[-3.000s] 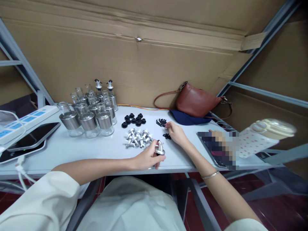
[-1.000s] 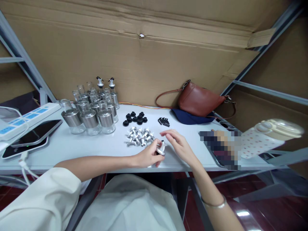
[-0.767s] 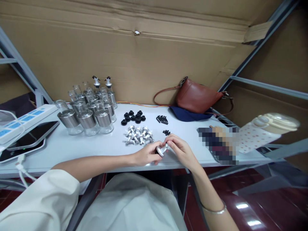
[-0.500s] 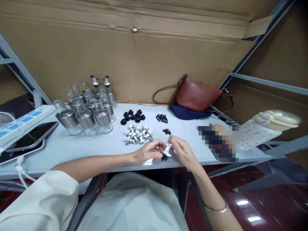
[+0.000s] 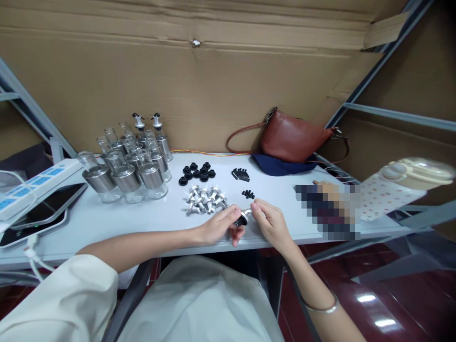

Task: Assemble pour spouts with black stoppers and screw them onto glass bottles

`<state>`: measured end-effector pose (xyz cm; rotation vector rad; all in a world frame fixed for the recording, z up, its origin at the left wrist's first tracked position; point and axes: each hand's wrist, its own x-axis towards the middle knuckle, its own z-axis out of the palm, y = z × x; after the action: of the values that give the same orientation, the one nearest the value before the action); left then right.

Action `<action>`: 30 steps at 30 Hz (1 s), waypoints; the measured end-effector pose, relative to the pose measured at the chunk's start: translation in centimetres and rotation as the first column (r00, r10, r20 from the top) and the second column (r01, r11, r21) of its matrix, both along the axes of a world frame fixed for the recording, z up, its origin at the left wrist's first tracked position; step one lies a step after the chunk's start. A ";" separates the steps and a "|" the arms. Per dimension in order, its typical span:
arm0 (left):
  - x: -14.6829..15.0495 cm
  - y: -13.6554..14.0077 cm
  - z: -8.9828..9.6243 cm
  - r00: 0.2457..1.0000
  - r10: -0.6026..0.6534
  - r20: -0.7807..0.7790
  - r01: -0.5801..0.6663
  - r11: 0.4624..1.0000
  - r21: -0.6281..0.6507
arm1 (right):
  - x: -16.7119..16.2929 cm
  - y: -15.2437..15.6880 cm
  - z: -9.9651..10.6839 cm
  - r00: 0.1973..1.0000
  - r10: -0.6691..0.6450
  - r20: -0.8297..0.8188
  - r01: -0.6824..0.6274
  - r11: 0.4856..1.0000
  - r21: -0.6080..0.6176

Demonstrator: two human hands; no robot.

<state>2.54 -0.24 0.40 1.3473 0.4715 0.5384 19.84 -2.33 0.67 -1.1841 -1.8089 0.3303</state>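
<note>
Near the table's front edge, my left hand (image 5: 223,225) is closed on the black ribbed stopper end of a silver pourer spout (image 5: 243,219). The fingers of my right hand (image 5: 270,223) pinch the thin silver tip of the same spout, which lies tilted between both hands. Just beyond my left hand is a pile of silver spout pieces (image 5: 204,199). Behind that pile sits a group of black round stoppers (image 5: 196,174). Small black pieces (image 5: 248,194) and longer black pieces (image 5: 240,174) lie in two little groups beyond my right hand.
Several glass bottles with metal sleeves (image 5: 126,178) stand at the left, two fitted with spouts. A power strip (image 5: 39,183) and dark devices (image 5: 46,209) lie far left. A brown bag (image 5: 295,137) rests on a navy cap (image 5: 278,166); a dotted bottle (image 5: 395,190) stands right.
The spout has been tipped from nearly upright to lying sideways, its black end turned toward my left hand. My left fingers have shifted around the stopper; the right hand still pinches the tip.
</note>
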 end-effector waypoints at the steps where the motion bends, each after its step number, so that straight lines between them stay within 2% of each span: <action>1: 0.0 0.1 0.0 1.000 0.002 0.005 -0.002 1.000 -0.013 | 0.0 0.0 0.0 1.000 -0.013 -0.006 0.013 1.000 0.013; 7: 0.2 0.6 -0.5 0.994 0.070 0.082 -0.064 0.995 -0.074 | 2.3 0.5 0.4 0.976 -0.138 -0.169 0.160 0.979 0.122; 11: 0.4 0.8 -0.8 0.987 0.133 0.087 -0.127 0.989 -0.072 | 4.1 1.3 0.0 0.942 -0.205 -0.267 0.227 0.973 0.053; 19: 0.4 0.7 -0.5 0.988 0.138 0.066 -0.133 0.989 -0.063 | 5.2 2.7 -1.7 0.945 -0.312 0.101 0.309 0.950 0.048; 23: 0.4 0.6 -0.5 0.988 0.141 0.060 -0.138 0.989 -0.052 | 5.4 3.2 -2.6 0.931 -0.315 0.185 0.318 0.948 0.014; 27: 0.4 0.7 -0.6 0.988 0.140 0.061 -0.137 0.989 -0.055 | 5.2 3.3 -2.9 0.930 -0.291 0.225 0.279 0.956 0.087; 30: 0.4 0.7 -0.6 0.988 0.138 0.066 -0.135 0.989 -0.059 | 5.2 3.3 -2.8 0.925 -0.308 0.223 0.307 0.951 0.040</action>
<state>2.98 0.47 -0.21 1.2463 0.5202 0.6790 25.00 0.92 -2.15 -1.5289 -1.7754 0.0087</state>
